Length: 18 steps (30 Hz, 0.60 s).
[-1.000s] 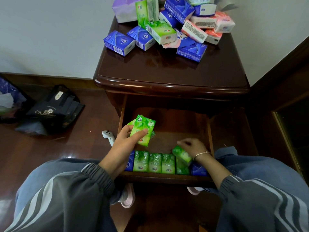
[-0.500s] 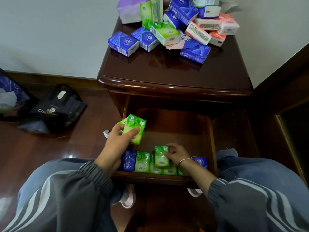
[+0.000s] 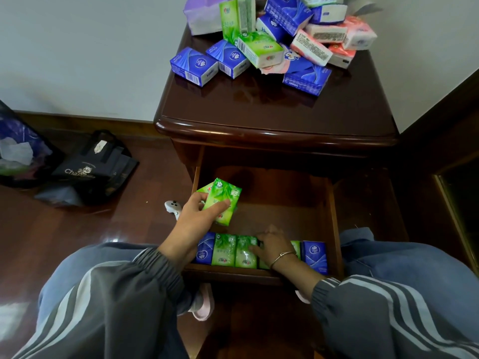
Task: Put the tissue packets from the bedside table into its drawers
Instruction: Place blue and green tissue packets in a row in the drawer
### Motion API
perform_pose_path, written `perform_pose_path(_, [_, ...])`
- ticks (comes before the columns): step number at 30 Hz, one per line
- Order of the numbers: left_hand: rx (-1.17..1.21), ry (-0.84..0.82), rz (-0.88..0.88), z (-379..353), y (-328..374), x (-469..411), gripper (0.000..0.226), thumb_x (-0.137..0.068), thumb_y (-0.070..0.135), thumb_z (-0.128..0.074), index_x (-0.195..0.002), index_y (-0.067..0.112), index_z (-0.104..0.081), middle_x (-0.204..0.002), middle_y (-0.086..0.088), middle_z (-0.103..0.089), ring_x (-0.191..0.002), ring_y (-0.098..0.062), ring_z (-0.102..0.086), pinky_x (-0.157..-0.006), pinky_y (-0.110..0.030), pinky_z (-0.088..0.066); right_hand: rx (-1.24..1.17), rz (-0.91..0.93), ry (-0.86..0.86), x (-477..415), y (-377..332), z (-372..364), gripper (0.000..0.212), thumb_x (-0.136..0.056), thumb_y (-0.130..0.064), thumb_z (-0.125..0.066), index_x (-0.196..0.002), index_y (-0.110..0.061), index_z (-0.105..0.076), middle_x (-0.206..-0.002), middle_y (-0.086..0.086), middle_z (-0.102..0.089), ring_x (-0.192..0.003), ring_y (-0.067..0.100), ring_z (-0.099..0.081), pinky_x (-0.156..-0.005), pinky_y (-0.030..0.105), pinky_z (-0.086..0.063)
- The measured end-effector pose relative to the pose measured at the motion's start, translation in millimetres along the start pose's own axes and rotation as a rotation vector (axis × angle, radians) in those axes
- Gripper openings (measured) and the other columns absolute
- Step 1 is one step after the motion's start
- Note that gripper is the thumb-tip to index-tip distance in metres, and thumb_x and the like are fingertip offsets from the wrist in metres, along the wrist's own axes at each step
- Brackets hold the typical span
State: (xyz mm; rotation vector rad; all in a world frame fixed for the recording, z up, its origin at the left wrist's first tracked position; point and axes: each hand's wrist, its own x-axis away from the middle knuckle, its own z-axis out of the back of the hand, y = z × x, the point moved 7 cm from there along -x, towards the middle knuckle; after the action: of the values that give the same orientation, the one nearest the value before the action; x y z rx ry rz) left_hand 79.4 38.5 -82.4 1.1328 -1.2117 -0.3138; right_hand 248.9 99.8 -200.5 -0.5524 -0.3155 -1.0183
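A dark wooden bedside table (image 3: 272, 117) carries a heap of blue, green and pink tissue packets (image 3: 269, 45) at its back. Its top drawer (image 3: 334, 218) is pulled out. Along the drawer's front edge stands a row of packets (image 3: 228, 251), blue at both ends and green between. My left hand (image 3: 197, 218) grips two green packets (image 3: 223, 200) above the drawer's left side. My right hand (image 3: 272, 244) rests on the row, its fingers pushing a green packet down among the others; that packet is mostly hidden under the hand.
A black shopping bag (image 3: 93, 167) and another bag with paper in it (image 3: 18, 154) lie on the wooden floor at the left. A small white object (image 3: 172, 207) lies on the floor beside the drawer. My knees flank the drawer. A dark cabinet (image 3: 456, 193) stands at the right.
My right hand brought a green packet from the row's right side leftwards and lowered it into the row. My left hand kept hold of its green packets, hardly moving.
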Motion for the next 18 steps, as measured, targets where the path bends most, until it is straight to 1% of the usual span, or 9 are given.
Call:
perform_pose_path(3, [-0.008,0.003,0.007,2.4,-2.4,-0.1,0.034,-0.083,0.020,-0.073,-0.111,0.009,-0.057,-0.105,-0.013,-0.070,-0.086,-0.026,-0.071,-0.068,-0.032,-0.056,0.051,0.022,-0.042,-2.5,2.6,0.5,0.050,-0.084,-0.050,-0.057,-0.128,-0.027,-0.056,-0.124,0.010,-0.047,-0.120,0.029,-0.042,-0.099,0.031,-0.038])
perform_pose_path(7, [-0.002,0.015,0.021,6.2,-8.3,0.5,0.032,-0.084,0.019,-0.072,-0.111,0.009,-0.057,-0.105,-0.013,-0.070,-0.087,-0.027,-0.071,-0.069,-0.033,-0.056,0.059,0.061,-0.051,-1.6,-0.5,-1.8,0.060,-0.082,-0.048,-0.060,-0.137,-0.032,-0.045,-0.146,0.004,-0.036,-0.132,0.027,-0.033,-0.108,0.037,-0.031])
perform_pose_path(10, [-0.024,0.004,0.017,4.4,-8.1,-3.0,0.031,-0.084,0.018,-0.072,-0.110,0.009,-0.058,-0.102,-0.012,-0.070,-0.081,-0.021,-0.071,-0.065,-0.028,-0.056,0.035,0.103,-0.092,-3.0,-6.4,-1.0,0.058,-0.083,-0.043,-0.060,-0.138,-0.029,-0.045,-0.150,-0.003,-0.034,-0.136,0.022,-0.032,-0.111,0.039,-0.024])
perform_pose_path(12, [-0.055,-0.033,0.001,-3.1,-5.3,1.7,0.030,-0.084,0.019,-0.072,-0.108,0.009,-0.058,-0.100,-0.011,-0.070,-0.076,-0.017,-0.071,-0.064,-0.027,-0.056,0.015,0.055,-0.072,3.0,-1.9,8.1,0.053,-0.086,-0.042,-0.058,-0.136,-0.029,-0.047,-0.149,-0.002,-0.038,-0.135,0.023,-0.035,-0.110,0.038,-0.028])
perform_pose_path(13, [-0.084,-0.057,-0.011,-8.7,-2.9,5.9,0.030,-0.083,0.020,-0.072,-0.107,0.009,-0.058,-0.101,-0.012,-0.069,-0.076,-0.018,-0.071,-0.067,-0.029,-0.057,-0.052,0.012,-0.026,8.7,2.8,19.3,0.049,-0.087,-0.041,-0.058,-0.134,-0.027,-0.050,-0.145,0.001,-0.044,-0.132,0.024,-0.040,-0.107,0.035,-0.032])
perform_pose_path(14, [-0.101,-0.069,-0.011,-9.3,-3.9,5.7,0.030,-0.083,0.021,-0.073,-0.106,0.009,-0.058,-0.103,-0.014,-0.069,-0.079,-0.020,-0.071,-0.072,-0.034,-0.058,-0.187,-0.030,0.021,9.4,4.1,29.2,0.045,-0.088,-0.037,-0.059,-0.130,-0.022,-0.055,-0.138,0.004,-0.052,-0.127,0.023,-0.048,-0.101,0.031,-0.038])
perform_pose_path(15, [-0.122,-0.078,-0.012,-10.2,-3.8,6.2,0.030,-0.082,0.021,-0.074,-0.104,0.009,-0.058,-0.105,-0.015,-0.068,-0.083,-0.024,-0.070,-0.079,-0.039,-0.058,-0.387,-0.087,0.072,11.1,5.7,41.7,0.040,-0.089,-0.032,-0.060,-0.125,-0.016,-0.060,-0.131,0.006,-0.059,-0.118,0.021,-0.056,-0.094,0.025,-0.043])
perform_pose_path(17, [-0.151,-0.088,-0.015,-11.4,-3.9,6.9,0.029,-0.082,0.022,-0.074,-0.102,0.009,-0.058,-0.108,-0.018,-0.067,-0.092,-0.033,-0.069,-0.088,-0.048,-0.056,-0.882,-0.170,0.121,19.1,0.0,66.6,0.029,-0.091,-0.025,-0.059,-0.111,-0.006,-0.067,-0.115,0.012,-0.068,-0.088,0.008,-0.066,-0.070,0.012,-0.046])
perform_pose_path(18, [-0.161,-0.083,-0.016,-11.3,-4.2,6.7,0.029,-0.082,0.022,-0.074,-0.101,0.009,-0.058,-0.108,-0.018,-0.067,-0.095,-0.036,-0.069,-0.089,-0.051,-0.055,-1.085,-0.171,0.114,23.8,-7.9,79.3,0.026,-0.092,-0.028,-0.057,-0.102,-0.008,-0.070,-0.105,0.011,-0.071,-0.072,0.002,-0.067,-0.059,0.010,-0.046])
